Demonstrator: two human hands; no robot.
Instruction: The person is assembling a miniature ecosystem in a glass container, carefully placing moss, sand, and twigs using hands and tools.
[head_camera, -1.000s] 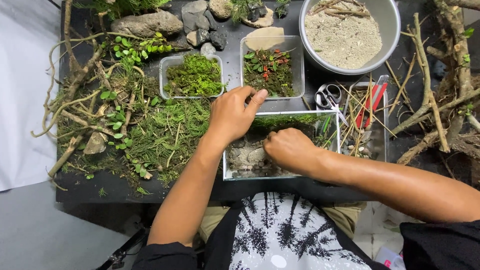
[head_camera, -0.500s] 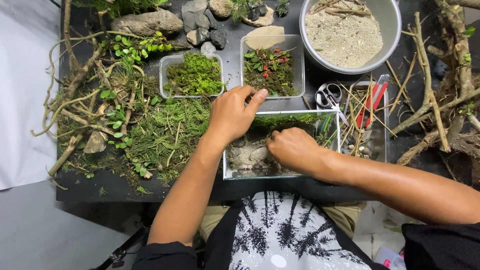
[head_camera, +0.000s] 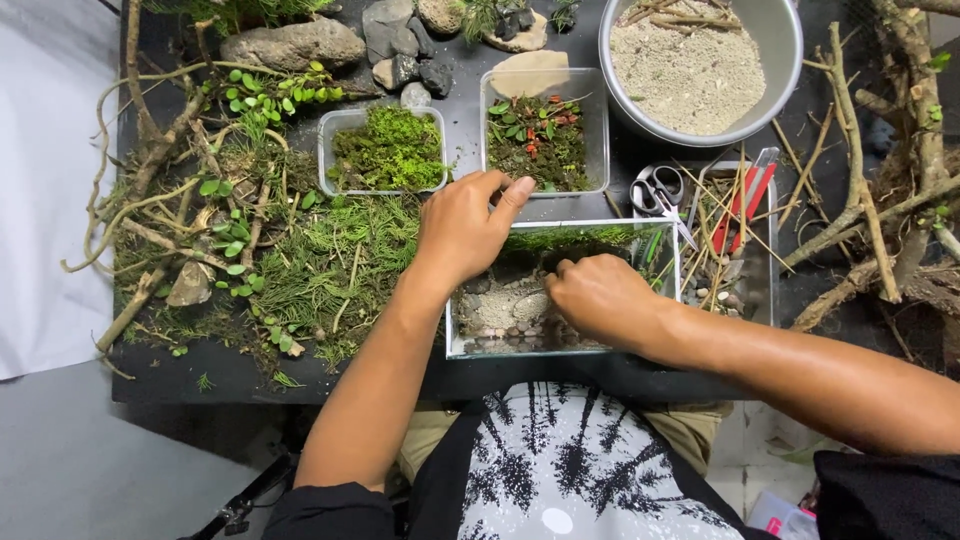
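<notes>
A clear glass tank (head_camera: 664, 232) stands at the table's near edge, holding pale sand, small pebbles, stones and green moss along its back wall. My left hand (head_camera: 462, 228) rests over the tank's back left corner, fingers curled, thumb stretched toward the plant tray. My right hand (head_camera: 598, 298) is inside the tank, fingers bent down onto the stones; what its fingertips pinch is hidden. Behind the tank sit a clear tray of moss (head_camera: 386, 150) and a clear tray of small red and green plants (head_camera: 540, 135).
A metal bowl of sand (head_camera: 700, 62) stands back right. Scissors (head_camera: 660, 190) lie beside a tray holding twigs and red tweezers (head_camera: 742, 200). Rocks (head_camera: 295, 42) line the back. Vines, ferns and roots cover the left; branches (head_camera: 880, 200) pile at right.
Both hands stay in almost the same place. My right hand's fingers have shifted slightly inside the tank.
</notes>
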